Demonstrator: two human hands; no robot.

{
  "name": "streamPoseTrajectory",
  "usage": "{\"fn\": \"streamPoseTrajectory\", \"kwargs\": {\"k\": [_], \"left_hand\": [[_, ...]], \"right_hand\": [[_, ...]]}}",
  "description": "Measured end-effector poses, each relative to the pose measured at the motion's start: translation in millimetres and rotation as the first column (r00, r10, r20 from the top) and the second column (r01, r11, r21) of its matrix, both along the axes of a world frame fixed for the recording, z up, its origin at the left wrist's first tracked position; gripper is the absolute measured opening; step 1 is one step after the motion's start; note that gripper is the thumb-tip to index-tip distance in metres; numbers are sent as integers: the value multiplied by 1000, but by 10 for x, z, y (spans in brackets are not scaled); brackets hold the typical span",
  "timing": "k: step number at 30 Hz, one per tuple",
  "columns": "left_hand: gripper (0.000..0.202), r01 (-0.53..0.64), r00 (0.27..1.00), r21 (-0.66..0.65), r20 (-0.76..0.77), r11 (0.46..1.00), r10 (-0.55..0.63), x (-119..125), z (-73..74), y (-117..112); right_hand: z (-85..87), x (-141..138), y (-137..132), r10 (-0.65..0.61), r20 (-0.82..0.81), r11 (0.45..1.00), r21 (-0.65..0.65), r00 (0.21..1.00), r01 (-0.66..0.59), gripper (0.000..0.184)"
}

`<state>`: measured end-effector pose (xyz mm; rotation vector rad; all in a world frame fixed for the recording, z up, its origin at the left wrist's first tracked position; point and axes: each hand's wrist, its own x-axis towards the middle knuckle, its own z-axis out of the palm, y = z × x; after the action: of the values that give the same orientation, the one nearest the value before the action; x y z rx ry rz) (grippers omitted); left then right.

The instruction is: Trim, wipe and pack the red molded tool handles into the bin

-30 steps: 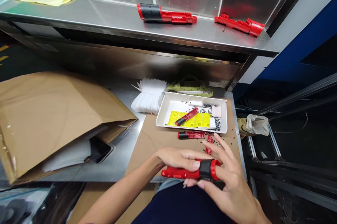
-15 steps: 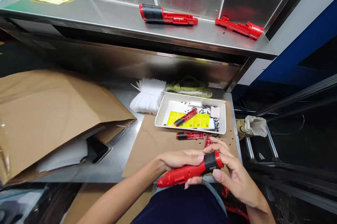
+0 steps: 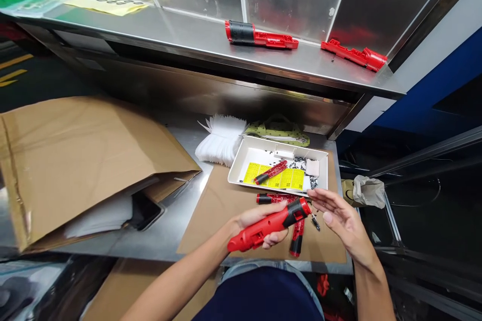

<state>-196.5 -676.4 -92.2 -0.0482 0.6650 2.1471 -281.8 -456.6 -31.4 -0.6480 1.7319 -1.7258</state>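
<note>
My left hand [image 3: 253,221] is shut on a red plastic tool housing with a black band [image 3: 269,224], which slants up to the right. My right hand [image 3: 342,220] is open, fingers spread, just right of the housing's red-capped end and not touching it. Below that hand a small metal clip [image 3: 315,222] lies on a brown cardboard sheet [image 3: 211,215]. Two small red and black parts [image 3: 273,199] [image 3: 296,238] lie on the sheet, partly hidden behind the housing. A white tray [image 3: 278,146] holds a yellow printed sheet [image 3: 286,178] and a similar red part [image 3: 270,172].
Two more red housings [image 3: 259,37] [image 3: 354,56] sit on a steel shelf [image 3: 188,27] above. A large kraft paper bag [image 3: 83,160] lies to the left. White fluffy sheets [image 3: 220,141] stand behind the tray, and a crumpled bag [image 3: 369,191] sits to the right.
My right hand has let go of the housing and opened, moving to the right. My left hand alone holds it now, and it tilts more steeply. The view has shifted slightly.
</note>
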Motion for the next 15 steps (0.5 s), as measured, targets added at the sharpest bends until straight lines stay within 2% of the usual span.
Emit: {"fn": "streamPoseTrajectory", "kwargs": {"k": [2,4,6,7,8,9,11,13,15], "left_hand": [[61,6,1000,-19,-5,1000,-6,1,-28,-48],[68,13,1000,-81,-5,997,-13,30,-51,-112],[76,-21,1000,-171,-2,985,21,115,-73,-182],[77,-85,996,-221,-13,972,85,182,-85,-209],[74,-198,980,-277,-41,940,195,264,-97,-223],[70,-329,944,-328,-90,886,317,355,-110,-221],[64,-605,795,-408,-267,683,545,537,-140,-162],[77,-718,695,-455,-416,527,587,677,-185,-50],[85,-728,675,-545,-463,417,574,745,-252,70]], "right_hand": [[-21,-9,-87,51,-36,998,31,998,-50,44],[-82,6,-201,82,-48,995,63,995,-79,40],[-210,59,-312,3,18,999,41,1000,-4,38],[-301,106,-359,-63,91,998,16,994,62,40],[-404,173,-401,-126,188,992,-6,974,130,42],[-514,260,-439,-169,283,983,-16,944,181,45],[-726,491,-512,-192,425,976,-16,885,219,51],[-881,762,-591,-178,465,978,-11,867,207,56],[-954,986,-663,-164,429,983,-9,888,186,61]]}}
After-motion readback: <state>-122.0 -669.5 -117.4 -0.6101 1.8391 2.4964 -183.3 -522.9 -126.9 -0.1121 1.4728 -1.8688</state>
